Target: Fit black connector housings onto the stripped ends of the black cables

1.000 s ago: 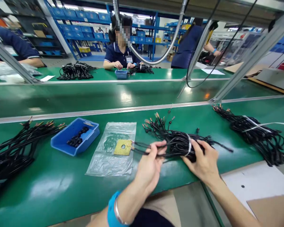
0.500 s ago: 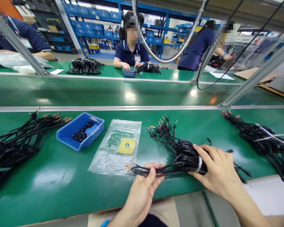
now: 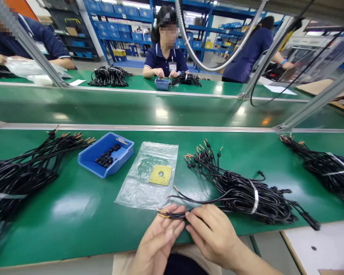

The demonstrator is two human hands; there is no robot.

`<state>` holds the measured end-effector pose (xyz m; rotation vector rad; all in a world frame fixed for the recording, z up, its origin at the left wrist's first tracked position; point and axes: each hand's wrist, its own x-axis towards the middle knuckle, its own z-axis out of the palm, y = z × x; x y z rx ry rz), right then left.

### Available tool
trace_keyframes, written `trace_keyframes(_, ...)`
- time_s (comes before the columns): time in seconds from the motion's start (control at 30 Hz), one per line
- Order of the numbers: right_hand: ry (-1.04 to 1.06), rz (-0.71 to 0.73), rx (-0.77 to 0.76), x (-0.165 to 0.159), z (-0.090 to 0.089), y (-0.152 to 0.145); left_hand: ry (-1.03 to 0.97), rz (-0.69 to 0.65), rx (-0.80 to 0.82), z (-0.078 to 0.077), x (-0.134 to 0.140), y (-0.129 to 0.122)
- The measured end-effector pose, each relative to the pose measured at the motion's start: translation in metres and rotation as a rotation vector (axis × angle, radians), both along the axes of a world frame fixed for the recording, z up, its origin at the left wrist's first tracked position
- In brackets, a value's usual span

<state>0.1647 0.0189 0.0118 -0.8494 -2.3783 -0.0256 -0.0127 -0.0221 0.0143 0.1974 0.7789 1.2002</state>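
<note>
A bundle of black cables (image 3: 243, 194) lies on the green bench, bound by a white tie (image 3: 255, 196), with stripped orange and red wire ends fanned out at its left. Several cable ends (image 3: 172, 214) come out of the bundle toward me and rest across the curled fingers of my left hand (image 3: 160, 236), palm up. My right hand (image 3: 212, 233) pinches the same cables just to the right. Two other loose cable ends (image 3: 189, 198) lie above my hands. Beyond them a yellow square piece with a round hole (image 3: 160, 175) lies on a clear plastic bag (image 3: 134, 187).
A blue bin (image 3: 123, 158) holding small black parts stands left of the bag. More cable bundles lie at the far left (image 3: 23, 172) and right (image 3: 329, 164). Behind a metal rail (image 3: 174, 129), a co-worker (image 3: 166, 57) sits at the opposite bench.
My right hand has left the tied bundle and moved left to the cable ends beside my left hand. Two cable ends have slipped apart from those in my left hand.
</note>
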Motion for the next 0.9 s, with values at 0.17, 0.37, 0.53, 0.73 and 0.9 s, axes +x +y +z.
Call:
trace_keyframes(0.17, -0.022, -0.001, 0.03, 0.011, -0.014, -0.001, 0.5, 0.197, 0.042, -0.003, -0.012, -0.019)
trace_keyframes(0.37, -0.021, 0.017, 0.043, 0.01, -0.012, -0.006, 0.935, 0.342, 0.228, 0.003, -0.029, -0.015)
trace_keyframes(0.53, -0.105, 0.087, 0.008, -0.005, -0.009, -0.004, 1.166, 0.355, 0.365, 0.011, -0.069, 0.009)
trace_keyframes(0.73, 0.037, 0.143, 0.019, -0.012, -0.02, -0.001, 1.808, 0.189, 0.416, 0.053, -0.15, 0.076)
trace_keyframes(0.9, 0.193, 0.175, -0.012, -0.008, -0.027, 0.002, 2.147, -0.139, 0.225, 0.067, -0.19, 0.143)
